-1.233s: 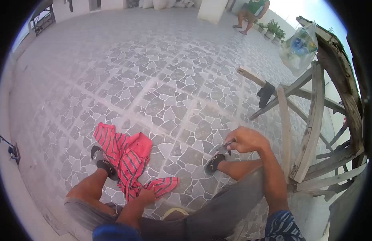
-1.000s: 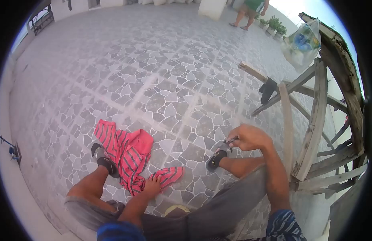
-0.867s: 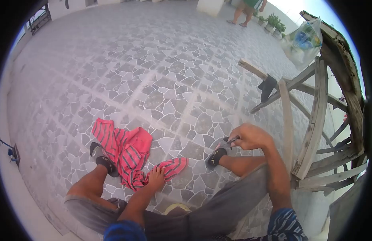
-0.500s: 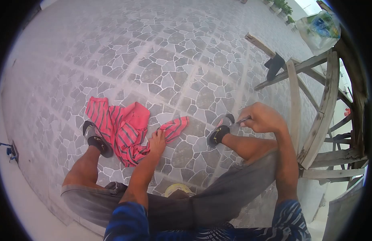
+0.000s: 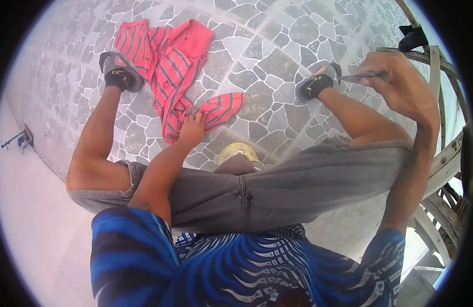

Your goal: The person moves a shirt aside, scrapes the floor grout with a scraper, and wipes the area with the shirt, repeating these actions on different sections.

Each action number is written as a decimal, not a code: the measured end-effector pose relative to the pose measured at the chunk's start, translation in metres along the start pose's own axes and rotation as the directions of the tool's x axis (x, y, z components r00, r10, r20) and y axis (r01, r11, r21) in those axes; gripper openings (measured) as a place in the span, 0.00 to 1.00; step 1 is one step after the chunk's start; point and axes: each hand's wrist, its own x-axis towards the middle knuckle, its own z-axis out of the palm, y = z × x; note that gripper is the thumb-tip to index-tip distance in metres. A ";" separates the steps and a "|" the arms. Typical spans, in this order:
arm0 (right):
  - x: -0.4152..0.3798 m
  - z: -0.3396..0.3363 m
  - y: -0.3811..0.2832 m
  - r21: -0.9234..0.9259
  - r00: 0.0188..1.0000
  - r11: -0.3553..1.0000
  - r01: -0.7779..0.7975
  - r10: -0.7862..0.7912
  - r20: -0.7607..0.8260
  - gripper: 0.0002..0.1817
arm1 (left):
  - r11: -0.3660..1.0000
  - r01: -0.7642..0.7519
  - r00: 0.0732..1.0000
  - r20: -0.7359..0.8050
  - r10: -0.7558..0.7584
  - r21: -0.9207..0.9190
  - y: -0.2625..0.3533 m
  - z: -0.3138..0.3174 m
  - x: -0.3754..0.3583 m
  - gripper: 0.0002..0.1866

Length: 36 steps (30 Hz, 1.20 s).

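Observation:
A pink garment with dark stripes lies crumpled on the stone-patterned floor between my feet. My left hand has its fingers closed on a fold near the sleeve end, at the garment's lower part. Raised above my right foot, my right hand grips a thin dark pointed tool, perhaps a blade or scissors, its tip toward the left. The tool is well apart from the garment.
A yellow-rimmed bucket stands under my shorts, partly hidden. Wooden framework rises at the right, with a dark object hanging on it. A blue metal piece is by the left wall.
The view has tipped downward, so garment and feet appear higher. My right hand appears farther right and the tool shows more clearly. My left hand stays on the garment.

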 end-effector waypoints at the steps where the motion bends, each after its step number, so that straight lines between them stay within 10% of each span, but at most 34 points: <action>1: 0.000 0.001 0.003 -0.050 0.999 0.998 0.029 -0.030 -0.014 0.09 | 1.000 0.005 1.000 0.003 -0.005 -0.019 -0.001 -0.001 0.000 0.31; 10: -0.030 0.000 0.012 0.106 0.998 0.993 -0.048 0.052 -0.039 0.11 | 0.993 0.021 0.989 -0.144 -0.038 -0.114 -0.004 -0.036 0.094 0.31; 16: -0.006 -0.019 0.001 0.222 0.971 0.972 -0.072 0.017 0.237 0.12 | 0.984 0.112 0.972 -0.189 -0.137 -0.136 -0.015 -0.065 0.177 0.33; 21: -0.013 -0.019 0.000 0.101 0.991 0.986 0.131 -0.131 -0.005 0.16 | 0.998 -0.048 0.997 -0.050 0.051 0.045 -0.024 0.011 0.009 0.29; 23: -0.008 -0.022 0.004 0.131 0.984 0.976 0.175 -0.178 0.014 0.17 | 0.999 -0.032 0.961 0.276 0.023 0.028 -0.028 0.007 -0.022 0.29; 32: -0.012 -0.019 0.013 0.116 0.962 0.960 0.256 -0.264 0.066 0.19 | 0.996 -0.012 1.000 -0.023 0.014 0.090 -0.023 -0.015 0.056 0.29; 36: -0.019 0.000 0.018 0.206 0.997 0.977 0.057 -0.044 -0.066 0.11 | 0.998 0.054 0.997 -0.049 -0.053 0.024 -0.034 -0.046 0.105 0.31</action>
